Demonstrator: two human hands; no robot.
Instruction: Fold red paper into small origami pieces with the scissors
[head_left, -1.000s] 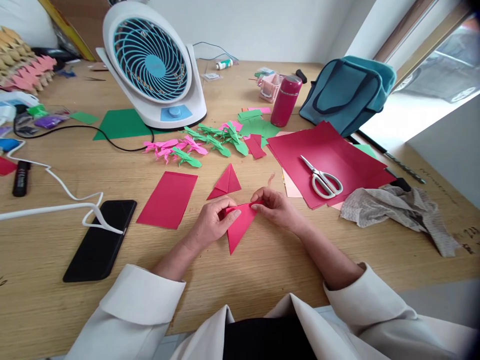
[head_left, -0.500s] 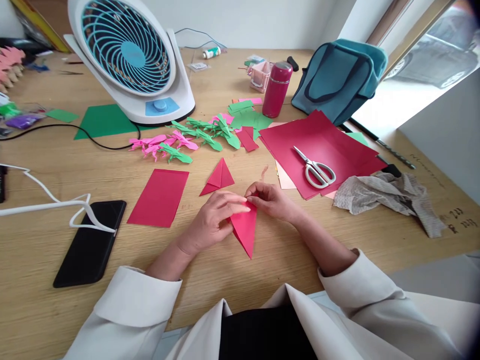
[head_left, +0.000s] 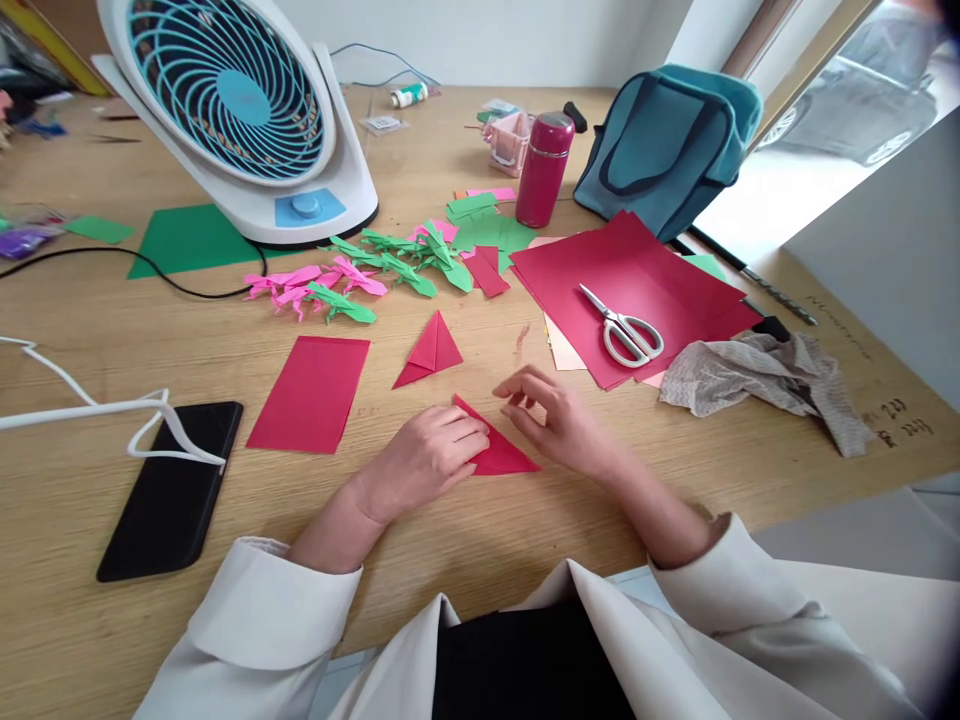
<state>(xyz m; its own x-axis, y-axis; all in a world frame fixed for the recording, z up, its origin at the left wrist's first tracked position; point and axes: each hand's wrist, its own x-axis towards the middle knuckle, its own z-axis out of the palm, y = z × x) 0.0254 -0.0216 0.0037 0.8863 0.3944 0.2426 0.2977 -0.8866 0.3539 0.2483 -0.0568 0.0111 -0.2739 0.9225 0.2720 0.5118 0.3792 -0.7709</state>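
A folded red paper triangle [head_left: 504, 455] lies on the table in front of me, its left part covered by my left hand. My left hand [head_left: 435, 450] has its fingers closed together over the paper, holding it against the wood. Just above the paper's right side is my right hand [head_left: 559, 420], fingers bent and apart with nothing between them. A second folded red triangle [head_left: 435, 350] lies a little farther off, with a flat red paper rectangle [head_left: 309, 395] to its left.
White-handled scissors [head_left: 622, 328] lie on large red sheets [head_left: 675, 290] at the right, near a crumpled cloth [head_left: 757, 385]. Folded green and pink paper figures [head_left: 352, 280] sit ahead. A fan [head_left: 247, 110], a phone [head_left: 176, 490], a bottle [head_left: 546, 170] and a blue bag [head_left: 667, 150] stand or lie around.
The folded red paper has turned, its point going from toward me to the right, and now lies flat. My right hand has let go of it; my left hand presses down on it.
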